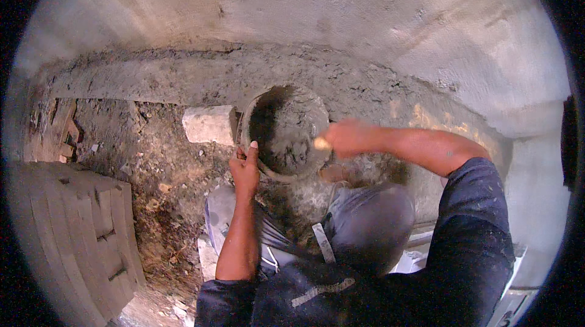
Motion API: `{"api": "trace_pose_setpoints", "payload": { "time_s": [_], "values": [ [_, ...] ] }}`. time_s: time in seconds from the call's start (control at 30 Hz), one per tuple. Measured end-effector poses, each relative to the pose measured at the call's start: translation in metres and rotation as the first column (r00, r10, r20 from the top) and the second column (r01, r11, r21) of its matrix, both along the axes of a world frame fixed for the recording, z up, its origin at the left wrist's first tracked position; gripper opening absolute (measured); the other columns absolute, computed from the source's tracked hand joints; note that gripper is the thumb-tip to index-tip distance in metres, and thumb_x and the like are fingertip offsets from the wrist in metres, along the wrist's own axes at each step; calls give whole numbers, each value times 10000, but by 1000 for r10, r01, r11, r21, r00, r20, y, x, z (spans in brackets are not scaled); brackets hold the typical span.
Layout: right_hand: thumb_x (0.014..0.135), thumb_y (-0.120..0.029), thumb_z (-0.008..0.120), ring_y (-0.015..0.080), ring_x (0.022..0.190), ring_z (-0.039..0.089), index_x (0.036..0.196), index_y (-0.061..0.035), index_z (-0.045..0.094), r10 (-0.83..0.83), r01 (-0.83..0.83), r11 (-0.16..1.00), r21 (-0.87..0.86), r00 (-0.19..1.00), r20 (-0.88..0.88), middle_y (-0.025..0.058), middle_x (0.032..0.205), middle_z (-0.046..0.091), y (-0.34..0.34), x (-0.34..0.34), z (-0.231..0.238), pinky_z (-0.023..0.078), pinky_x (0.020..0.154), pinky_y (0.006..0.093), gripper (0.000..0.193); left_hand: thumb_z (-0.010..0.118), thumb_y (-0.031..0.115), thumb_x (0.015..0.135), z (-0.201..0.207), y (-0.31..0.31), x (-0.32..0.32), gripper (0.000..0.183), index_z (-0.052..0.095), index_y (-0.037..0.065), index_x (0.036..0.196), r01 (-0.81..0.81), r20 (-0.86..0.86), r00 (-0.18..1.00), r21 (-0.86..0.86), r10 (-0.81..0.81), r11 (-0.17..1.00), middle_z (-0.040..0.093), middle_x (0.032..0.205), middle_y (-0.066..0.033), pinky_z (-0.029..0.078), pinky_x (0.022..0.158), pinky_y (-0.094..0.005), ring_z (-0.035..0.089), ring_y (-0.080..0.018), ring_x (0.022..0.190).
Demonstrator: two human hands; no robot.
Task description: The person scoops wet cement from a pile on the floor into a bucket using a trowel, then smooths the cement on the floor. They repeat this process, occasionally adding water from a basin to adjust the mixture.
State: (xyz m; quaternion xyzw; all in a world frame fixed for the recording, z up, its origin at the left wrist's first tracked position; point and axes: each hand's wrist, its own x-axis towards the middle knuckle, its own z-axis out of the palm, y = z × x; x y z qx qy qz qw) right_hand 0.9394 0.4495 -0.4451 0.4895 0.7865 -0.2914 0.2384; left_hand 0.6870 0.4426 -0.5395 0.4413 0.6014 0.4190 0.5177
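A round grey mortar tub stands before my knees, with wet grey mortar inside it. My left hand grips the tub's near left rim, thumb up along the edge. At the right rim, my right hand is closed around a tool with a rounded, pale wooden handle. Motion blurs that hand, and I cannot make out the tool's working end. Just left of the tub lies a pale block, close to its wall.
A rough ledge of grey mortar runs along the foot of the plastered wall. Stacked grey slabs or boards stand at the lower left. Rubble and dirt cover the ground between them and the tub.
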Motion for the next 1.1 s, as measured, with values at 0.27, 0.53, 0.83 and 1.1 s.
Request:
{"api": "trace_pose_setpoints", "payload": {
  "time_s": [0.27, 0.53, 0.83, 1.1],
  "values": [
    [670, -130, 595, 352, 763, 609, 916, -21, 564, -260, 256, 959, -124, 966, -13, 185, 838, 618, -11, -11, -71, 488, 634, 450, 272, 600, 243, 831, -4, 0, 10, 288, 504, -12, 739, 32, 66, 997, 19, -34, 999, 516, 730, -30, 367, 597, -252, 425, -102, 653],
    [674, -104, 587, 344, 752, 613, 854, 9, 569, -232, 221, 966, 134, 970, 75, 178, 831, 618, 34, 36, -39, 491, 601, 445, 212, 605, 248, 825, -3, 1, 9, 326, 552, -58, 923, 77, 6, 997, -4, -77, 997, 575, 813, -60, 393, 674, -262, 489, -122, 730],
    [715, -118, 546, 332, 770, 609, 935, -44, 554, -11, 14, 998, -55, 999, 48, 173, 886, 612, -33, 14, 15, 478, 653, 442, 232, 603, 292, 821, 9, -4, 12, 285, 548, 14, 795, 0, -113, 994, -11, -2, 1000, 466, 657, -1, 341, 553, -258, 405, -95, 601],
    [703, -229, 569, 291, 719, 600, 989, -37, 528, -758, 934, 213, 287, 343, -554, 129, 772, 604, -165, 167, -82, 465, 635, 404, 347, 601, 218, 816, -23, -10, -12, 230, 464, 83, 689, -115, 196, 973, -53, 123, 992, 497, 675, -13, 391, 580, -281, 441, -124, 614]
  ]
}}
